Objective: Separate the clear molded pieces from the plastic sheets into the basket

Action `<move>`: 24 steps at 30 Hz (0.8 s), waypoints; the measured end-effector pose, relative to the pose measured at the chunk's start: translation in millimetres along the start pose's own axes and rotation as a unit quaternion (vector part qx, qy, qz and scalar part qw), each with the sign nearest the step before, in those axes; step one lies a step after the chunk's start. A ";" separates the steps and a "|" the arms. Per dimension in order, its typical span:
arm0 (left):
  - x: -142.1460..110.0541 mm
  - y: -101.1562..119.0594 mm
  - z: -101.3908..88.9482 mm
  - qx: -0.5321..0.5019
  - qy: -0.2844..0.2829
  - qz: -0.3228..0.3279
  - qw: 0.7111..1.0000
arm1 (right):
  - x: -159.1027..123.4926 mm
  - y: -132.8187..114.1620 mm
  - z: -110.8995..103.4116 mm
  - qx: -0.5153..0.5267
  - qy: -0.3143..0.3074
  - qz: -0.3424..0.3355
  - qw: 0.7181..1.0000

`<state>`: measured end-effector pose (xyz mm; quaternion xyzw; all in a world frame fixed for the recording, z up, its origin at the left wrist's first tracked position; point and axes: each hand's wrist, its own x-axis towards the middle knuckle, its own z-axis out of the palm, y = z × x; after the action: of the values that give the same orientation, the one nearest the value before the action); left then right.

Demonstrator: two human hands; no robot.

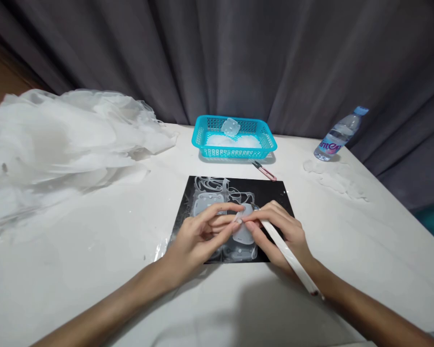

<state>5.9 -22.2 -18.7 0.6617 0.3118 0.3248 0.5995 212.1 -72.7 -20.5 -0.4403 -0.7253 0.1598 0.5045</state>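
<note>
My left hand (210, 231) pinches a small translucent piece (239, 215) between thumb and fingers. The thumb and fingertips of my right hand (278, 231) meet the same piece from the other side. A long white pen-shaped tool (289, 255) lies through my right hand, its far end toward the fingers and its near end over the wrist. Just beneath the fingertips is a frosted, rounded silicone-like sheet (243, 236), partly covered by them. Under both hands lies a black mat (267, 189) with more translucent moulded pieces (210, 201) and thin looping strips (211, 183).
Behind the mat stands a blue basket (235, 153) with translucent pieces inside. Pink-handled thread snips (264, 171) lie before it. A water bottle (338, 137) and thin clear scraps (336, 178) are at right. A big heap of white sheeting (65, 144) fills the left.
</note>
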 end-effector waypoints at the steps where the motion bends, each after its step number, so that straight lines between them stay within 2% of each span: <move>1: -1.8 -0.6 0.1 0.017 0.001 0.010 1.000 | 0.0 0.0 0.1 0.002 0.001 -0.002 1.000; 8: -14.3 -5.8 0.0 0.159 0.038 0.068 0.984 | -1.1 -3.9 1.9 0.000 0.016 0.009 1.000; 17: -13.6 -8.3 5.5 0.253 0.080 0.230 0.937 | -1.4 -7.4 2.8 0.002 0.026 0.021 0.999; 24: -21.0 -6.2 9.5 0.206 0.075 0.215 0.952 | -0.1 -6.5 -5.4 0.042 -0.012 0.006 0.999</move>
<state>0.9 -44.2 -26.7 0.7959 0.2661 0.4233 0.3413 213.7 -77.5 -13.8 -0.4211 -0.7213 0.1979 0.5131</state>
